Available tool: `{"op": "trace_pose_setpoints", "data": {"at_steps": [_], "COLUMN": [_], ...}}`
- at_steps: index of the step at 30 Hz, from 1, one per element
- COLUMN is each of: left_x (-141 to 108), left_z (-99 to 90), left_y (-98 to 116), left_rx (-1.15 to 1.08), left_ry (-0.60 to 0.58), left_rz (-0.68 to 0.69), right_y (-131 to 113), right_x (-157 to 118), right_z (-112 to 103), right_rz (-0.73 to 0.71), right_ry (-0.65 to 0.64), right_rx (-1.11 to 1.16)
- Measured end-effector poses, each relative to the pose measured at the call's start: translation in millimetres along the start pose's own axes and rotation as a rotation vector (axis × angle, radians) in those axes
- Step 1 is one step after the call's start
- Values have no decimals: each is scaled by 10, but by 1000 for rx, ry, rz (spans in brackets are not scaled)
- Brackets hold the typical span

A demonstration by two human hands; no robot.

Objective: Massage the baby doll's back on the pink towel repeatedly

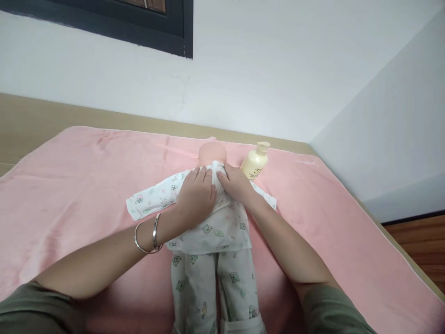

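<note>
A baby doll [212, 152] lies on a pink cloth, its head away from me. It wears a white printed long-sleeved top [219, 229] and matching printed trousers [238, 278]. My left hand [197, 192] rests flat on the left of the doll's chest, fingers stretched toward its neck. On the other side of the chest lies my right hand [237, 182], thumb along the front of the top and the other fingers over the shoulder, partly hidden. Both palms touch the fabric. The doll's sleeves spread out to either side.
A cream pump bottle [255, 162] stands on the pink cloth [86, 185], just right of the doll's head. Behind the cloth runs a beige ledge [104, 118] along a white wall [260, 69]. A dark window frame [187, 28] is at upper left.
</note>
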State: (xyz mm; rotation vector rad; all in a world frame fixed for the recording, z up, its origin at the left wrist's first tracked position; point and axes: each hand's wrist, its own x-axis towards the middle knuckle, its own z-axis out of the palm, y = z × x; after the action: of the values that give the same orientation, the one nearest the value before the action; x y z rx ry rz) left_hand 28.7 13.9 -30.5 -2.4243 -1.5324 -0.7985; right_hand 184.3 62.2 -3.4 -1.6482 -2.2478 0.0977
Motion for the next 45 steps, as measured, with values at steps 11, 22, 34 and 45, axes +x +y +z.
{"op": "trace_pose_setpoints", "data": {"at_steps": [11,22,34,45], "left_x": [256,17,240,217], "left_z": [-3,-51,74,83], "left_y": [-266,-21,-227,-215], "left_rx": [-76,-52,-68,-49], "left_ry": [-125,7,-81,-45], "left_rz": [-91,6,-155,-124], "right_y": [-284,-92,-328,-189], "right_x": [-361,-62,-330,-169], "right_z": [87,66,81,186], "right_rz": [-267,-56,-33,11], "right_ry": [172,74,47,123], "right_rx": [-165,-44,-114,46]}}
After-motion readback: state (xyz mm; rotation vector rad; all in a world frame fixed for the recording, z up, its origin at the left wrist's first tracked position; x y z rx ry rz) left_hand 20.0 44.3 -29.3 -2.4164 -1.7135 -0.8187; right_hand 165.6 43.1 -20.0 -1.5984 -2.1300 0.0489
